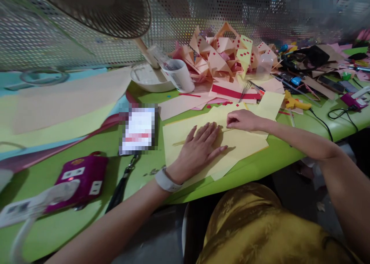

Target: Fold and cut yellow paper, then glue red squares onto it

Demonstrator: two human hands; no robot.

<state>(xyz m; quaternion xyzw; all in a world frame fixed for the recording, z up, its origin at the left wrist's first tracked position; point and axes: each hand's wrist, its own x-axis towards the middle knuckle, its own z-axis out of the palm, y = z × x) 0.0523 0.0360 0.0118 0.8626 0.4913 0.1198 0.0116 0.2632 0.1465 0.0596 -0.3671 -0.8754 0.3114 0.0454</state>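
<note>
Yellow paper sheets [245, 145] lie in an overlapping stack in front of me. My left hand [199, 148] rests flat on them, palm down with the fingers stretched out. From under it a thin yellow paper strip [177, 143] sticks out to the left, and it shows again between my hands. At the strip's right end my right hand [243, 120] is closed, fingers curled and pinched on it. The exact grip is partly hidden by the fingers.
A heap of folded pink paper pieces [219, 56] stands behind, beside a white cup [180, 77] and a fan [106, 9]. A phone [138, 129] and a purple power socket [83, 179] lie left. Tweezers [245, 89] and a yellow glue gun [295, 101] lie right.
</note>
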